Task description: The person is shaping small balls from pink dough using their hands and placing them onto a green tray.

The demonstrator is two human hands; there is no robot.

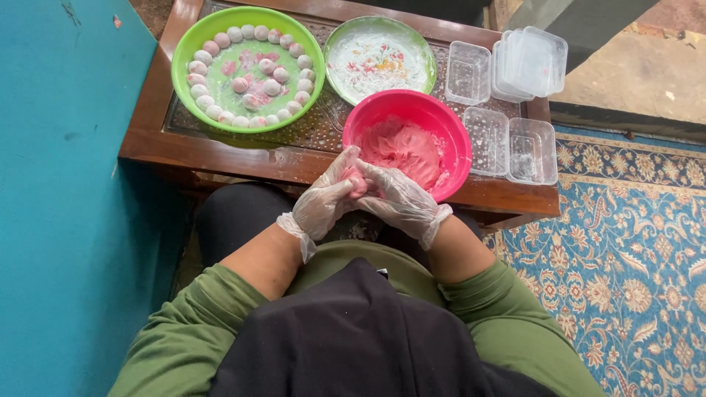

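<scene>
Both my hands wear clear plastic gloves and meet at the near edge of a low wooden table (220,151). My left hand (323,198) and my right hand (401,200) are cupped together around a small piece of pink dough (358,181). Just beyond them stands a pink bowl (448,125) holding a mass of pink dough (401,145). At the far left a green tray (184,51) carries several pink-and-white dough balls (254,81) set in a ring.
A green plate (334,44) dusted with white flour and coloured bits sits behind the pink bowl. Several clear plastic containers (531,151) and a stack of lids (529,62) fill the table's right end. A teal wall is left, a patterned blue rug (632,272) right.
</scene>
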